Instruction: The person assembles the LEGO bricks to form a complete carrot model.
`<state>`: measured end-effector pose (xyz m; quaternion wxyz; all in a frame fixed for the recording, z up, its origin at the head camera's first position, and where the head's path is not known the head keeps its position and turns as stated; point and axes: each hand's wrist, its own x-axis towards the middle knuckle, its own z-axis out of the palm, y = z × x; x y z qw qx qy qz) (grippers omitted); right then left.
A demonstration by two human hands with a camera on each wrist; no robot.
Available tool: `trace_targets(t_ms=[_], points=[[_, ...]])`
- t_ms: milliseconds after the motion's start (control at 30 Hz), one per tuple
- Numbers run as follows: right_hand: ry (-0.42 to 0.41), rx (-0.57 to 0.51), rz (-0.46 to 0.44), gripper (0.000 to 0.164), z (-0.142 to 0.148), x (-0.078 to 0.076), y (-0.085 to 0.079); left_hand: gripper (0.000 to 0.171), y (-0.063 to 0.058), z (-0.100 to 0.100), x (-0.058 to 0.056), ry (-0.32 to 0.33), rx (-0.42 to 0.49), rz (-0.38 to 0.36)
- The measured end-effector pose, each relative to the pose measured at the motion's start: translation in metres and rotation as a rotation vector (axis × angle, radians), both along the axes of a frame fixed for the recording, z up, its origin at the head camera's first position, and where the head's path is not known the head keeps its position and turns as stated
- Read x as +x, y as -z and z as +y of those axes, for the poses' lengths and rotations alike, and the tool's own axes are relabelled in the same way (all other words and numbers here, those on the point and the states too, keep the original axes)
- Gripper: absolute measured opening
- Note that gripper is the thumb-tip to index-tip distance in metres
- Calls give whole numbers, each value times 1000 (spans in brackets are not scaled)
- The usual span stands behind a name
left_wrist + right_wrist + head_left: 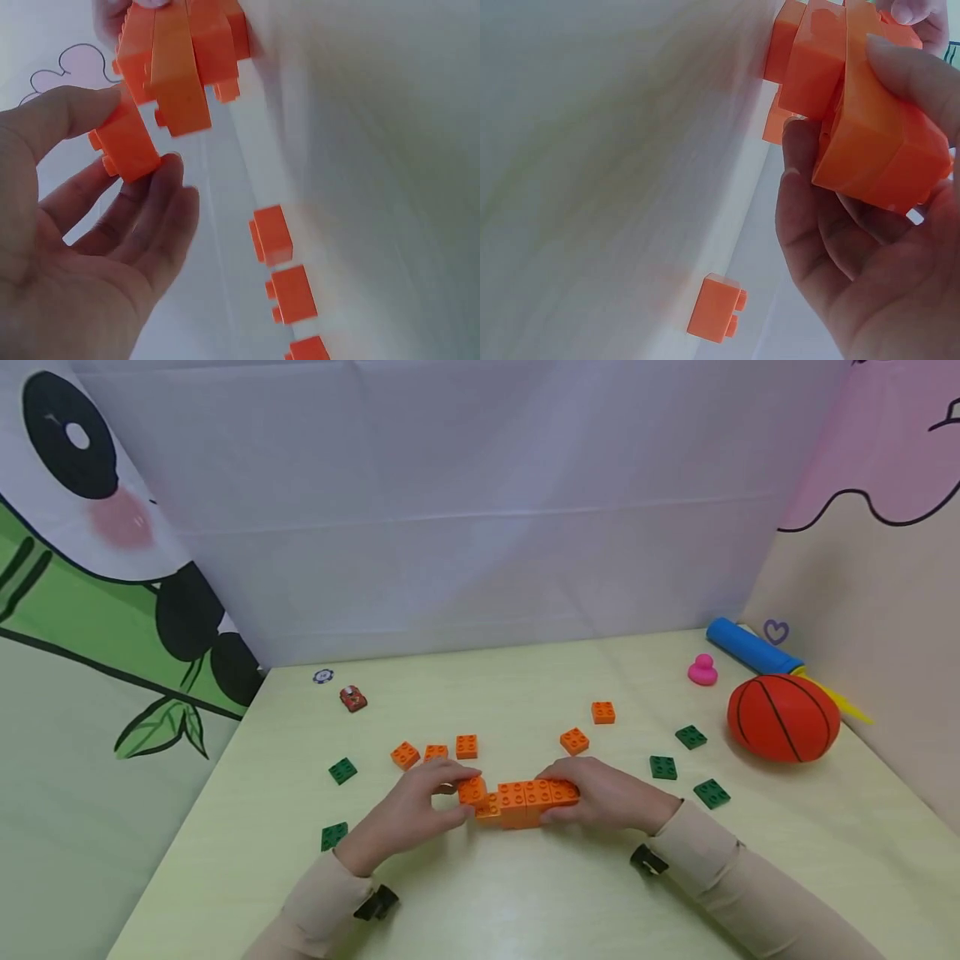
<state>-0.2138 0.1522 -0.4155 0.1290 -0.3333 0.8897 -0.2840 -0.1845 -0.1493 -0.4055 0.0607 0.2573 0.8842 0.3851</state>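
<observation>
Two-handed, holds an orange brick assembly around the middle of the pale table. Grasps its right end in the right hand, with thumb on the near side and fingers on the far side. Runs left to right along its long axis, nearly parallel to the table's back edge, with studs up. Points left with its lower, stepped end, toward the left hand. Pinches a single orange brick between left thumb and fingers, right by that stepped end, also with studs up. Beyond the left hand, three loose orange bricks; beyond the right, two more orange bricks; farther out on either side, green bricks.
</observation>
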Motion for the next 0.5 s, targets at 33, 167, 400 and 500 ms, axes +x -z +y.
trace_targets(t_ms=[33,167,400,500], points=[[4,2,-6,43,0,0,0,43,0,3,0,9,-4,0],[14,-2,-28,43,-1,0,-1,40,4,10,0,27,-25,-13],[8,-7,-26,42,0,0,-1,39,10,14,-4,16,4,-141],[5,-13,-26,42,0,0,0,40,12,14,-6,11,28,-202]])
